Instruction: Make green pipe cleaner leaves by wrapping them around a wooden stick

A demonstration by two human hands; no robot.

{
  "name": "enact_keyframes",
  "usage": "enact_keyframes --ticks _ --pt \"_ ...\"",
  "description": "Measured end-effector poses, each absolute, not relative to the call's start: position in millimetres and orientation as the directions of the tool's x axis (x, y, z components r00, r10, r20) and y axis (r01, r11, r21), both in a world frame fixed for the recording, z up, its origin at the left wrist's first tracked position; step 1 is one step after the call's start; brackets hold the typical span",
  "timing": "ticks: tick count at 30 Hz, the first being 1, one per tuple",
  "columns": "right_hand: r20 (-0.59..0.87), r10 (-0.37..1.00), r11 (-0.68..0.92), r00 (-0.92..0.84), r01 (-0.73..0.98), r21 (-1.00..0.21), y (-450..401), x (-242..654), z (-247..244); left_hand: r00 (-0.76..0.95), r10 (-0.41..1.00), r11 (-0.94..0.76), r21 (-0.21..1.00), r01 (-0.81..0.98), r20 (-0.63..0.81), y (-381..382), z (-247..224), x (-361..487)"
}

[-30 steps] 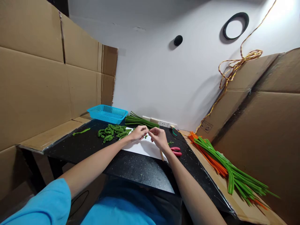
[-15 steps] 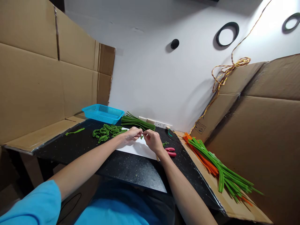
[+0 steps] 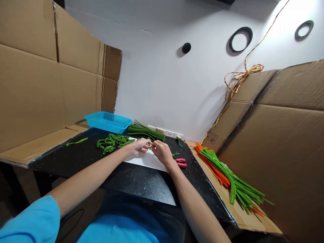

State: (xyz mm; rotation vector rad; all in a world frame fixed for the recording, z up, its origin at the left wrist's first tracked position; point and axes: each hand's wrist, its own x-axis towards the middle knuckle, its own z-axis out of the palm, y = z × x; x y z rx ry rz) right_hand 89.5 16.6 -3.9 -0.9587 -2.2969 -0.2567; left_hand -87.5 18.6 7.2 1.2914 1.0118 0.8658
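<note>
Over a white sheet (image 3: 144,161) on the black table, my left hand (image 3: 141,145) and my right hand (image 3: 162,151) meet fingertip to fingertip. Both are closed in a pinch on a short green pipe cleaner (image 3: 150,147), mostly hidden by the fingers. Left of the sheet lies a pile of bent, looped green pipe cleaners (image 3: 109,143). Behind my hands is a bundle of straight dark green pipe cleaners (image 3: 145,131). Just right of my right wrist lie red-handled pliers (image 3: 181,163), their jaws hidden, with small green scraps (image 3: 175,154) close by.
A blue plastic basket (image 3: 108,122) stands at the back left. One green strip (image 3: 77,141) lies near the left edge. Orange pipe cleaners (image 3: 212,168) and light green ones (image 3: 235,182) rest on cardboard at the right. Cardboard walls (image 3: 32,87) flank the table; a wall socket (image 3: 169,134) sits behind.
The whole view has shifted slightly, so things appear a little further left. My hands stay pinched together above the sheet, with only a small change in the fingers.
</note>
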Motion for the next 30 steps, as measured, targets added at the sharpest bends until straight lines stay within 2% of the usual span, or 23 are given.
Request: enact_keyframes --ticks 2,4,6,10,12,16,19,22,25,28,30 --pt "0.552 0.718 0.683 -0.424 0.582 -0.441 17.7 93.9 -1.8 0.305 0.951 0.035 0.997 0.073 -0.056 19.0 2.5 -84.4" --pt "0.384 0.809 0.561 -0.445 0.39 -0.73 18.3 99.1 2.0 0.298 0.955 -0.027 0.991 0.133 -0.014 19.2 -1.8 -82.5" --pt "0.274 0.837 0.429 -0.473 0.26 -0.865 18.4 104.4 7.0 0.325 0.942 -0.164 0.959 0.229 0.084 18.2 -3.6 -81.7" --pt "0.17 0.86 0.254 -0.481 0.115 -0.96 17.6 112.9 16.0 0.391 0.831 -0.537 0.754 0.379 0.396 13.9 0.4 -81.9" --pt "0.134 0.865 0.177 -0.484 0.045 -0.983 17.4 115.2 18.4 0.401 0.785 -0.614 0.681 0.4 0.472 12.3 3.2 -82.5" --pt "0.115 0.878 0.104 -0.465 -0.05 -0.993 16.7 115.2 20.3 0.407 0.743 -0.669 0.622 0.407 0.532 10.7 6.3 -83.5" --pt "0.17 0.873 0.171 -0.456 -0.04 -0.985 15.3 112.1 20.9 0.392 0.749 -0.661 0.635 0.4 0.533 10.0 8.2 -83.4" --pt "0.283 0.857 0.324 -0.431 0.022 -0.946 14.4 108.4 19.7 0.379 0.77 -0.636 0.669 0.386 0.513 10.1 9.7 -84.6" --pt "0.404 0.806 0.509 -0.432 0.159 -0.846 14.4 106.2 16.2 0.388 0.785 -0.613 0.694 0.378 0.482 9.9 9.7 -87.0" --pt "0.521 0.735 0.669 -0.433 0.339 -0.662 13.8 105.4 12.7 0.393 0.806 -0.574 0.744 0.342 0.441 9.1 8.6 -86.4" --pt "0.599 0.675 0.737 -0.43 0.43 -0.521 12.6 104.9 11.5 0.368 0.851 -0.482 0.836 0.263 0.375 9.1 8.3 -83.4"
